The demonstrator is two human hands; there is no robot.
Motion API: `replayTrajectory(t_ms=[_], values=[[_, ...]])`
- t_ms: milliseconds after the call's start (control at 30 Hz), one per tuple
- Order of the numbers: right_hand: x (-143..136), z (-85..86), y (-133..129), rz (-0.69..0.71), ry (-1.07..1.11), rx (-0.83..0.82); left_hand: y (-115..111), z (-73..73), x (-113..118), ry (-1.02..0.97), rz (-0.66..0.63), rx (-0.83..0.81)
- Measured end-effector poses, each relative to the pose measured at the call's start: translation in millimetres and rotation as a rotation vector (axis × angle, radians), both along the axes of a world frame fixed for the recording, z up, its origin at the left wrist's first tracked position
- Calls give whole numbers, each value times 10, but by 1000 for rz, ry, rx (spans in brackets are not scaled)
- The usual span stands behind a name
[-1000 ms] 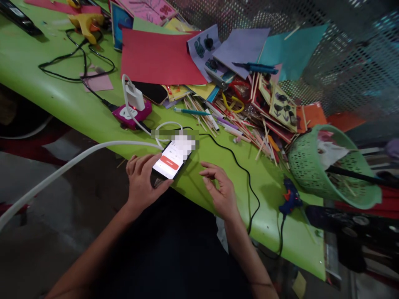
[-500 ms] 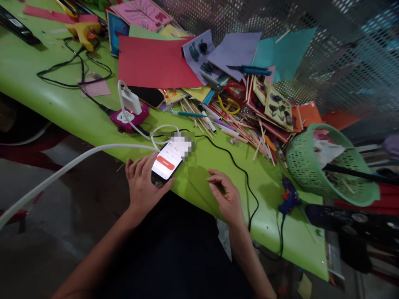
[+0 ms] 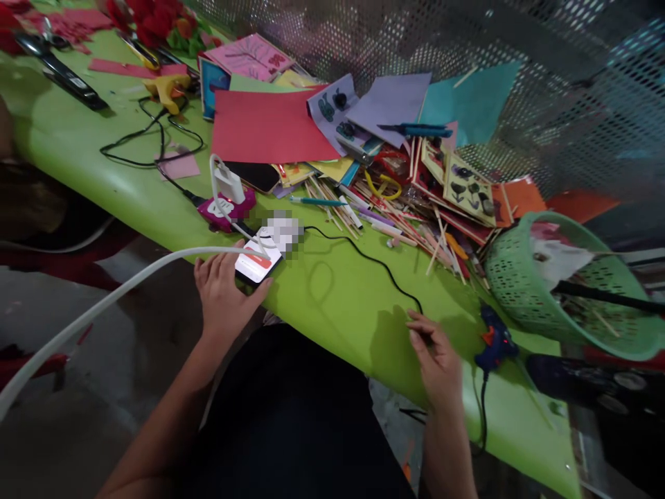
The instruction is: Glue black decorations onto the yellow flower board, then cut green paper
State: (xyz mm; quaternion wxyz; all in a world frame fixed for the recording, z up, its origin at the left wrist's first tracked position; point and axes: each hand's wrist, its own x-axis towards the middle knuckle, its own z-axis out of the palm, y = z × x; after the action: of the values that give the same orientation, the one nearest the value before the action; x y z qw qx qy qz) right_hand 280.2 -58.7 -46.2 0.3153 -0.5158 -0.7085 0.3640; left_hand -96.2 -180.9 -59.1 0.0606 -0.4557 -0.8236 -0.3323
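My left hand [image 3: 226,291] is closed round the lower end of a lit smartphone [image 3: 254,267], fingers along its left side and thumb at its right corner. The phone lies near the front edge of the green table [image 3: 332,298]. A white cable [image 3: 171,256] loops close over it. My right hand [image 3: 439,357] hovers at the table's front edge, fingers loosely curled with a gap to the thumb; I see nothing held. A thin black cord [image 3: 382,263] runs behind its fingertips. Right of that hand lies a dark blue glue gun [image 3: 493,339].
A purple power block [image 3: 226,211] carries a white charger [image 3: 228,181]. Behind it are coloured paper sheets [image 3: 270,125], loose sticks [image 3: 332,208] and a teal pen [image 3: 316,201]. A green basket [image 3: 519,277] stands right. A yellow glue gun [image 3: 169,90] lies far left.
My left hand has slid the phone left, closer to the power block. My right hand has moved right, towards the black cord and the blue glue gun. The view has shifted a little.
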Motion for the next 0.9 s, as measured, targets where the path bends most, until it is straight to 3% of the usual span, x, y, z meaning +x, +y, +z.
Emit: replayTrajectory(t_ms=[200, 367, 433, 533, 733, 800, 900], values=[[410, 111, 328, -73, -153, 101, 70, 37, -122, 10, 57, 40], [512, 192, 279, 10, -151, 49, 16, 92, -9, 59, 39, 137], [498, 205, 210, 28, -166, 34, 14, 124, 108, 90, -8, 210], [474, 222, 144, 41, -196, 26, 116, 205, 302, 91, -208, 268], [395, 401, 251, 92, -261, 89, 770, 567, 716, -18, -619, 323], [317, 542, 330, 144, -277, 166, 1078, 690, 882, -59, -752, 357], [122, 818, 466, 247, -312, 305, 1555, 768, 1121, -121, -846, 253]])
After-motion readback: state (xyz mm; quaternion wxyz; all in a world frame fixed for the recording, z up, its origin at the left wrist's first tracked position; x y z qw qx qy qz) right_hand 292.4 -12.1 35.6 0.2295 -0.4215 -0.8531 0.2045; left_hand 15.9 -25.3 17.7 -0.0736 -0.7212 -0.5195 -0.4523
